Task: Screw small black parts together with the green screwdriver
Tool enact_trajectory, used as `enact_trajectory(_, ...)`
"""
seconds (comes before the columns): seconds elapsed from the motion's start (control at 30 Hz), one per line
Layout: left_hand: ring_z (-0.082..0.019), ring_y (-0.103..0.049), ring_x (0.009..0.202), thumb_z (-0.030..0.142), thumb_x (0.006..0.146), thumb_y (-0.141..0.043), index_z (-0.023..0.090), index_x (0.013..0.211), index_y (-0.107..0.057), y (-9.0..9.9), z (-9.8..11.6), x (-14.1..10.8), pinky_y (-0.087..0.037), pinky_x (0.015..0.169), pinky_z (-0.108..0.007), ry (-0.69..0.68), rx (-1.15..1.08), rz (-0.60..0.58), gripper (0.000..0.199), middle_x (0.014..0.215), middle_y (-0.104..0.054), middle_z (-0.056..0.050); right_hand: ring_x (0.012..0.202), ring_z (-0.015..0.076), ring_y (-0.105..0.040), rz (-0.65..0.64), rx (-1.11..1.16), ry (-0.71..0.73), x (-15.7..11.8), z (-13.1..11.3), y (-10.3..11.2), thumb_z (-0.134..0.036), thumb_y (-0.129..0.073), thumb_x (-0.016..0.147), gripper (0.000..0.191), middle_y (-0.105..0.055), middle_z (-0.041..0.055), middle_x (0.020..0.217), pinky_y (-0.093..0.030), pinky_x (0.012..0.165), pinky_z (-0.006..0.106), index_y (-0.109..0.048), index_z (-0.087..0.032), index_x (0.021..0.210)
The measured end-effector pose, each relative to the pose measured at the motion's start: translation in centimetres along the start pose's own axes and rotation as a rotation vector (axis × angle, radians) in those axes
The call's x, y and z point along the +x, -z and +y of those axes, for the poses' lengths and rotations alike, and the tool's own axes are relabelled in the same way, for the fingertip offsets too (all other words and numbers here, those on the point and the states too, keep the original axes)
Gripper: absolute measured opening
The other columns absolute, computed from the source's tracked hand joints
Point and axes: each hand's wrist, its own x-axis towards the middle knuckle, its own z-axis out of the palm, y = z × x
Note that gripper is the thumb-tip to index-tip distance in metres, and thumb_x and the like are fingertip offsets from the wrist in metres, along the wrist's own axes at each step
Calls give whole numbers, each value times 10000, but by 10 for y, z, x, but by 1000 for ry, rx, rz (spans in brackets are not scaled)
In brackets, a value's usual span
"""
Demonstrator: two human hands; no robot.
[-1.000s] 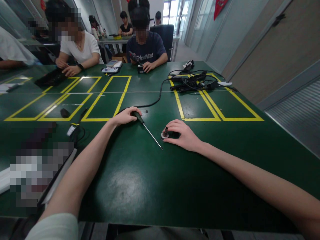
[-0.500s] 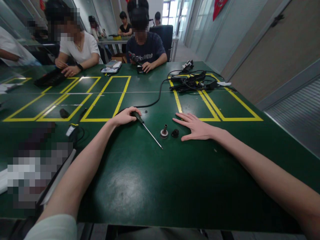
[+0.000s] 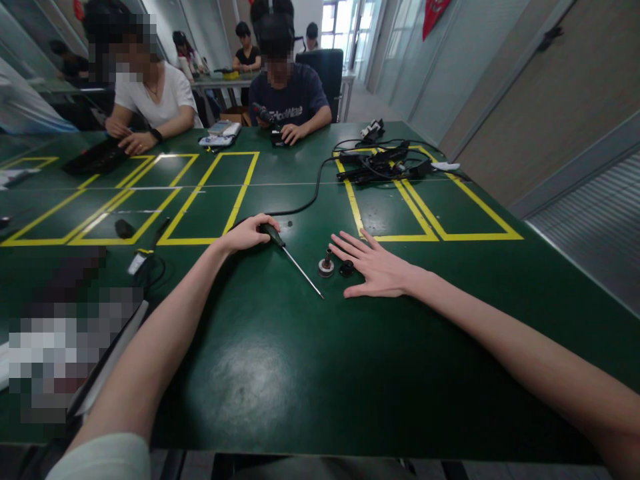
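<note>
My left hand (image 3: 250,233) is closed around the dark handle of a screwdriver (image 3: 303,270), whose long metal shaft slants down to the right with its tip low over or on the green table (image 3: 280,400). Right of the shaft stands a small round metal part (image 3: 326,266) with a short upright post. A small black ring-like part (image 3: 347,268) lies beside it. My right hand (image 3: 383,267) is open, palm down, fingers spread, right next to the black part. Its fingertips reach over or just behind the two parts; I cannot tell whether they touch.
Black cables and dark gear (image 3: 380,163) lie at the back right. A black cord (image 3: 313,197) runs from there towards my left hand. Left of my forearm are a black tagged device (image 3: 143,263) and blurred items. Two people sit across the table, their hands on dark objects.
My right hand has shifted left and slightly nearer to me, now beside and partly over the small parts. My left hand holds the screwdriver as before.
</note>
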Motion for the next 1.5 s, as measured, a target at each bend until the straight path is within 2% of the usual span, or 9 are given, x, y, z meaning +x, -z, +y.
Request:
enact_trajectory(0.13,-151,-562,809,169,635,-596,186,983,-702,0,0,1,-476,740,-267,-11,24,1,363,964,-597,-22,1623,414,-190,-2,54,23,4,-1,1,-872,-600,788,1213,-203,173,1752,-79,1309,652,-157,-203,1698)
enact_trajectory(0.23,-153,-563,828,168,632,-594,189,985,-705,1,-2,1,-472,744,-269,-21,43,1,370,984,-596,-23,1542,436,-348,73,70,5,8,-6,1,-889,-628,747,1264,-361,228,1681,-266,1256,649,-207,-156,1687)
enact_trajectory(0.33,-155,-569,842,160,640,-596,191,1001,-709,1,-3,2,-477,751,-271,-25,55,3,379,990,-597,-22,1251,399,-596,184,83,-27,14,-14,0,-851,-678,746,1152,-600,227,1408,-505,1051,578,-402,-137,1607)
enact_trajectory(0.4,-155,-574,847,157,652,-596,192,1010,-713,1,-3,2,-484,757,-271,-27,57,2,379,992,-600,-22,1035,330,-668,223,114,-34,19,-19,0,-821,-716,741,1056,-651,176,1244,-573,879,478,-503,-149,1528)
enact_trajectory(0.57,-153,-575,836,150,648,-593,185,1013,-717,1,-3,2,-488,750,-269,-23,54,6,387,995,-601,-24,826,236,-683,237,123,6,36,-29,-2,-739,-783,744,789,-675,94,1061,-521,695,336,-676,-157,1265)
enact_trajectory(0.7,-151,-569,830,158,643,-589,177,1003,-709,1,-2,1,-482,748,-269,-19,52,4,379,996,-598,-25,764,180,-666,231,87,41,46,-33,-5,-584,-718,900,422,-675,66,971,-454,657,289,-750,-169,974)
enact_trajectory(0.9,-143,-564,804,161,641,-590,179,995,-701,0,-2,2,-484,748,-272,-17,27,0,371,984,-592,-22,725,163,-655,257,94,8,45,-29,-6,-495,-704,933,345,-688,57,895,-433,654,282,-764,-159,882)
enact_trajectory(1.27,-135,-572,782,154,651,-593,171,1006,-703,0,-1,1,-491,713,-253,-19,32,-6,372,978,-607,-25,756,213,-688,372,51,-217,12,31,11,-485,-730,893,306,-736,81,903,-493,697,322,-759,-184,842)
enact_trajectory(1.5,-147,-581,818,161,652,-594,182,1009,-714,1,-1,1,-503,759,-265,-25,55,-4,378,981,-610,-23,782,251,-685,478,-42,-555,-34,91,37,-490,-695,862,291,-747,91,868,-485,719,352,-736,-210,793)
